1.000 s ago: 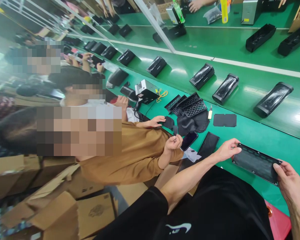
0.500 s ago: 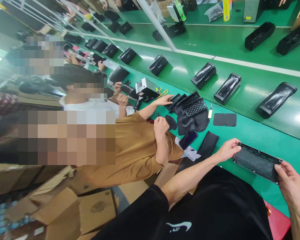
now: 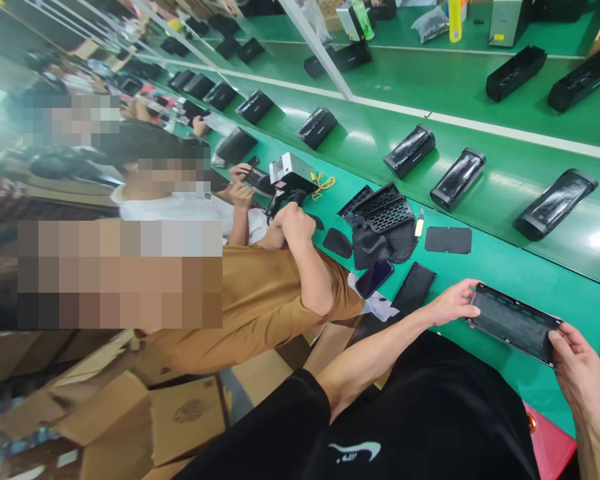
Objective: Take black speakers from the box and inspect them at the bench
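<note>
The black panel (image 3: 515, 323), a long flat rectangle with a raised rim and small holes along its edges, is held just above the near edge of the green workbench (image 3: 505, 267), in front of the person's black shirt. The left hand (image 3: 453, 303) grips its left short end, thumb on top and fingers curled beneath. The right hand (image 3: 577, 367) pinches the right end, thumb pressed on the upper corner; both hands are closed on the panel, which lies nearly level, tilted slightly down to the right.

Just left of the left hand a black cover (image 3: 414, 288) lies flat on the bench, with a dark phone (image 3: 374, 279) beside it. Farther back sits a stack of black grilles (image 3: 380, 208) above crumpled black fabric (image 3: 383, 245), and a flat black sheet (image 3: 448, 240) lies to their right with a small yellow-tipped tool (image 3: 420, 225) between them.

On the darker conveyor belt (image 3: 430, 93) beyond, black speaker housings (image 3: 457, 177) lie well apart in a row. To the left, a co-worker in a brown top (image 3: 260, 300) holds a fist (image 3: 293, 223) near a grey handheld device (image 3: 291, 175).
</note>
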A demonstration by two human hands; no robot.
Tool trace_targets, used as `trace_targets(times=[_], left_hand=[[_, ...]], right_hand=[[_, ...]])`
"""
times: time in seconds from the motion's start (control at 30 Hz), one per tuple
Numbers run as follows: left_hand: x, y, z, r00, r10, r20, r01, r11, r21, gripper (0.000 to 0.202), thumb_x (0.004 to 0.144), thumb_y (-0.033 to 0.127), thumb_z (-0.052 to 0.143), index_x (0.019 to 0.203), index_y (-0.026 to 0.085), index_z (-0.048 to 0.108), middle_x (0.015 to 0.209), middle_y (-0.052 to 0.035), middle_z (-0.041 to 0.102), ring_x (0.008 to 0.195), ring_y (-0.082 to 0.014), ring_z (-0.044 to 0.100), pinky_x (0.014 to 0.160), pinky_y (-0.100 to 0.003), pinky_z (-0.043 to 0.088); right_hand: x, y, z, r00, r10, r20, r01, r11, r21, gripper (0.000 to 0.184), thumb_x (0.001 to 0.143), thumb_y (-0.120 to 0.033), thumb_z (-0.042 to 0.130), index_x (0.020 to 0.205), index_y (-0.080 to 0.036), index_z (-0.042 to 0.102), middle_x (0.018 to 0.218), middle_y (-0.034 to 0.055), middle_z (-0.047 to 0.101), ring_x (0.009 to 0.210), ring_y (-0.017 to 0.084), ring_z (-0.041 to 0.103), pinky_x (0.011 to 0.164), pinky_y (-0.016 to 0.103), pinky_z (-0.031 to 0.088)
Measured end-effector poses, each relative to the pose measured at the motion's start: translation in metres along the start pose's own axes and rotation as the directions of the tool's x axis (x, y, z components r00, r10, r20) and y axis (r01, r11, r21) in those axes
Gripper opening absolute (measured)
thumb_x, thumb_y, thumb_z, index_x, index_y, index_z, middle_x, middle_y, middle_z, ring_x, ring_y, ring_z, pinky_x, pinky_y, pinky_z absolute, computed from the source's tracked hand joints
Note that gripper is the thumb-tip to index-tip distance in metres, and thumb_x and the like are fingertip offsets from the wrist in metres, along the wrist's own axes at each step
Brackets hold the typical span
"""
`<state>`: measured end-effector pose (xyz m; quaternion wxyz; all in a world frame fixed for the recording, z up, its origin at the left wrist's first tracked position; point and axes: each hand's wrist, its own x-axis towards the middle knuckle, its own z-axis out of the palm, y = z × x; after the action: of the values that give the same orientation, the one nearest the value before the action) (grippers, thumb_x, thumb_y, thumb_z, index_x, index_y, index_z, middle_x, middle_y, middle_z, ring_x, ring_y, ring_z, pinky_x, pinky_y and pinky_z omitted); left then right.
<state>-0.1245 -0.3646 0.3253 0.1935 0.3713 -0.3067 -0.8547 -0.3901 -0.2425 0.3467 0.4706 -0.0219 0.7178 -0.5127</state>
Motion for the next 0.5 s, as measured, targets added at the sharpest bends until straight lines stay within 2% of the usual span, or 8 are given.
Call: trace_targets(times=[0.2,0.37,0.5], left_hand=[[0.0007,0.0003,0.0016,1.000,0.014,0.026,-0.013,1.000,-0.025,0.090,0.063,0.032,0.098,0.141,0.023,0.056,0.103,-0.0015,0.065,0.083,-0.0154,0.068,0.072,-0.028,0.056],[0.0013,0.0005,0.0001,0.999,0.015,0.047,-0.014,0.999,-0.035,0.090,0.063,0.034,0.098,0.142,0.025,0.056,0.104,-0.0013,0.066,0.081,-0.0150,0.068,0.069,-0.028,0.057],[0.0013,-0.0001,-0.0005,0.999,0.014,0.043,-0.011,0.998,-0.063,0.094,0.061,0.037,0.101,0.143,0.025,0.056,0.102,-0.0008,0.065,0.080,-0.0157,0.069,0.068,-0.028,0.057]], right_hand=[[0.0042,0.0023,-0.0017,1.000,-0.015,0.011,0.015,1.000,-0.017,0.065,0.047,-0.049,0.104,0.098,-0.021,0.074,0.080,-0.0048,0.067,0.068,0.009,0.055,0.059,0.017,0.046],[0.0060,0.0031,-0.0038,0.999,-0.035,0.016,0.036,0.998,-0.042,0.060,0.053,-0.046,0.103,0.101,-0.021,0.074,0.086,-0.0025,0.070,0.069,0.012,0.058,0.058,0.021,0.048],[0.0070,0.0037,-0.0087,0.997,-0.060,0.051,0.063,0.996,-0.055,0.060,0.057,-0.047,0.100,0.105,-0.021,0.074,0.082,-0.0013,0.069,0.069,0.016,0.061,0.061,0.028,0.052]])
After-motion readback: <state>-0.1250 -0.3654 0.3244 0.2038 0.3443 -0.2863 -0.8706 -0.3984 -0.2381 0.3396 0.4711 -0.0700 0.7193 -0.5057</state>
